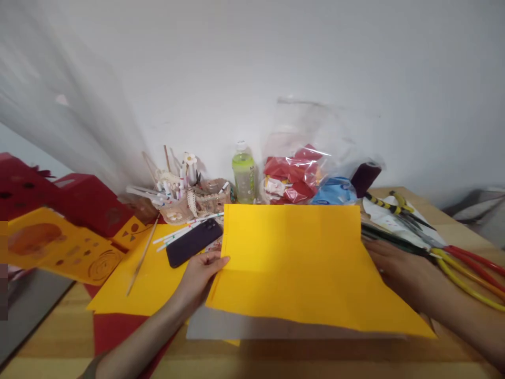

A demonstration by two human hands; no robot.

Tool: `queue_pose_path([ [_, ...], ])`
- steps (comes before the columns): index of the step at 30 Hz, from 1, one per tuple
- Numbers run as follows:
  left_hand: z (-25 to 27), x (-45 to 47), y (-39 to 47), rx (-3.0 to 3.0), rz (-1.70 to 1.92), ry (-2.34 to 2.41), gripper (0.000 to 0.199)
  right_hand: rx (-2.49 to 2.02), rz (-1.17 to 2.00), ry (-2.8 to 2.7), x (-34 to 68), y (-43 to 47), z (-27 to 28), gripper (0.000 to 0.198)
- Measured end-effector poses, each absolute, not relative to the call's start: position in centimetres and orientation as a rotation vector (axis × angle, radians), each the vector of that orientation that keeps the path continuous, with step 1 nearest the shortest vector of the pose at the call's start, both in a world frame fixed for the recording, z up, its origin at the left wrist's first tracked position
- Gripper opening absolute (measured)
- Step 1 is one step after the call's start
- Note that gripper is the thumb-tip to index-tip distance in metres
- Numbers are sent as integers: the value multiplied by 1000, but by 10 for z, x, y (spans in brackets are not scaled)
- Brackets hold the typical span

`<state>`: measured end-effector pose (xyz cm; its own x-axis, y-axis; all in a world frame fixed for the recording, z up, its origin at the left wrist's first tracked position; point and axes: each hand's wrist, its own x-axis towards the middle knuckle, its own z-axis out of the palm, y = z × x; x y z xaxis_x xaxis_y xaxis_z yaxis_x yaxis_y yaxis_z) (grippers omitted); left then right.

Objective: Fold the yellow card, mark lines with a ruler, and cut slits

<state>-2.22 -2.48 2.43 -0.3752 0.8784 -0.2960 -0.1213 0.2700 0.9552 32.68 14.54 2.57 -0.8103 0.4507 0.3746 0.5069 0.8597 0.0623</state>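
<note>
A large yellow paper sheet [300,263] is held up just above the wooden surface [252,358], in the middle of the view, with its near edge lifted and its far part bent upward along a faint horizontal crease. The left hand [201,273] pinches the sheet's left edge, thumb on top and fingers underneath. The right hand [398,271] is at the right edge, partly hidden behind the paper; it seems to be grasping that edge, though the fingers cannot be made out. Judging by the single soft crease and the sheet's otherwise plain, uncut face, the work on this sheet looks to be at an early stage: one fold is begun or marked, and no cutting, drawing or gluing shows on it. Other pieces nearby look further along: a yellow cut-out panel [67,247] with punched shapes lies at the left beside red paper forms [79,202]. A dark phone [193,242], a thin wooden stick [142,255], a cup of pens [177,197], a green bottle [243,176], a bag of red paper [295,176] and pliers [398,208] with coloured wires [469,271] lie around it, untouched.
</note>
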Motion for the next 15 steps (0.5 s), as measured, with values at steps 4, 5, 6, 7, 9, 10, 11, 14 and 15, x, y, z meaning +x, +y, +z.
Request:
queue_pose_path([
  [4, 11, -27, -24, 799, 1229, 1608, 45, -806, -339, -2615, 344, 159, 26, 29],
  [5, 9, -29, -24, 825, 1212, 1625, 45, -809, -360, -2602, 347, 161, 26, 32],
  [6, 8, -30, -24, 853, 1194, 1641, 45, -813, -380, -2588, 350, 163, 25, 34],
  [7, 8, -31, -23, 885, 1173, 1658, 45, -821, -394, -2579, 352, 163, 23, 35],
  [9, 10, -34, -23, 966, 1116, 1696, 44, -848, -391, -2580, 353, 163, 20, 35],
  [10, 12, -35, -23, 1017, 1088, 1720, 43, -851, -383, -2587, 353, 163, 19, 34],
  [11, 14, -37, -24, 1073, 1066, 1751, 41, -842, -376, -2588, 351, 162, 18, 34],
  [14, 22, -46, -29, 1244, 1043, 1884, 37, -778, -355, -2545, 336, 156, 26, 31],
  [15, 23, -49, -31, 1297, 1037, 1922, 36, -736, -329, -2519, 328, 152, 32, 28],
])
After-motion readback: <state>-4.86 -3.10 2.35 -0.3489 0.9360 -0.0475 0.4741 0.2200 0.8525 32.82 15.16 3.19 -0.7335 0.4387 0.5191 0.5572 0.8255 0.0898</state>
